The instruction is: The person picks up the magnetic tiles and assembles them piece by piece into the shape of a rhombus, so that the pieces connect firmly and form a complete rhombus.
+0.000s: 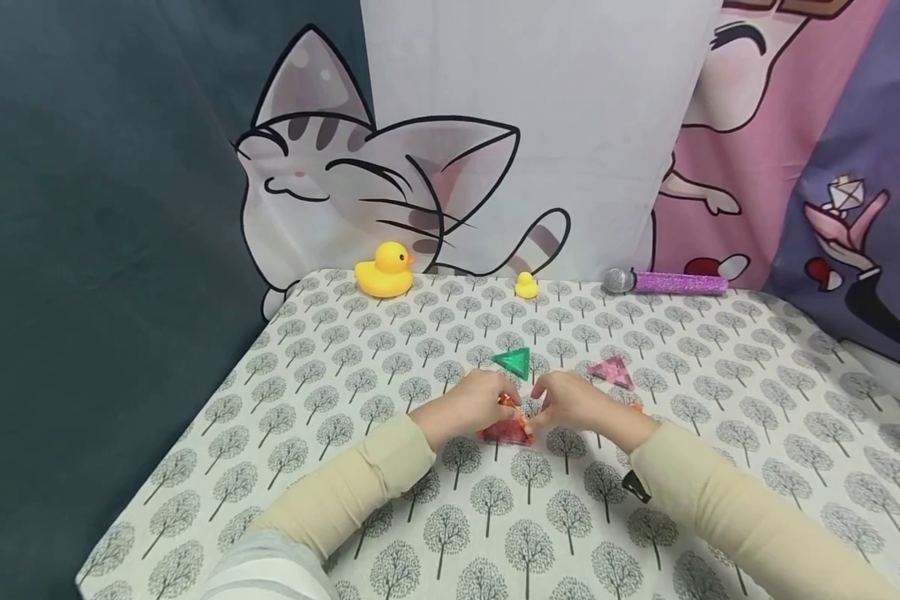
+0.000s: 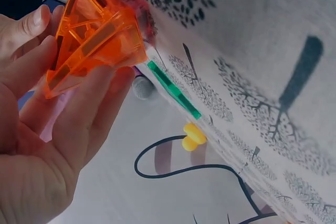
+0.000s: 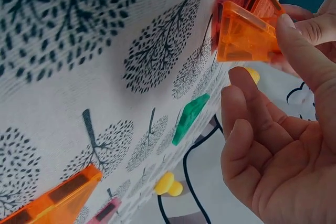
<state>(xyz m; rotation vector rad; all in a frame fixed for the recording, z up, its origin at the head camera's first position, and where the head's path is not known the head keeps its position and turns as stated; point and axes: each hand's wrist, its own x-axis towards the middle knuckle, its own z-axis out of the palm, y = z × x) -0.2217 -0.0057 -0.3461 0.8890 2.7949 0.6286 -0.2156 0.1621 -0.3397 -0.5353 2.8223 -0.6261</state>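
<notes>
In the left wrist view, my left hand (image 2: pixel 58 135) pinches a see-through orange piece made of joined magnetic tiles (image 2: pixel 94 35), thumb on one side and fingers on the other. A red magnetic tile (image 1: pixel 506 432) lies on the table under it, touching or nearly touching; I cannot tell if they are joined. My right hand (image 3: pixel 278 145) comes from the other side. Its thumb touches the orange tiles' edge, while its other fingers bend loosely, apart from them. Beyond both hands lies a green triangular tile (image 1: pixel 515 362).
A pink triangular tile (image 1: pixel 612 372) lies beyond the right hand. Another orange tile (image 3: pixel 58 198) sits near the right wrist. A black item (image 1: pixel 636 486) is partly under the right sleeve. Along the back stand a large duck (image 1: pixel 385 271), a small duck (image 1: pixel 526 286) and a purple microphone (image 1: pixel 675 283).
</notes>
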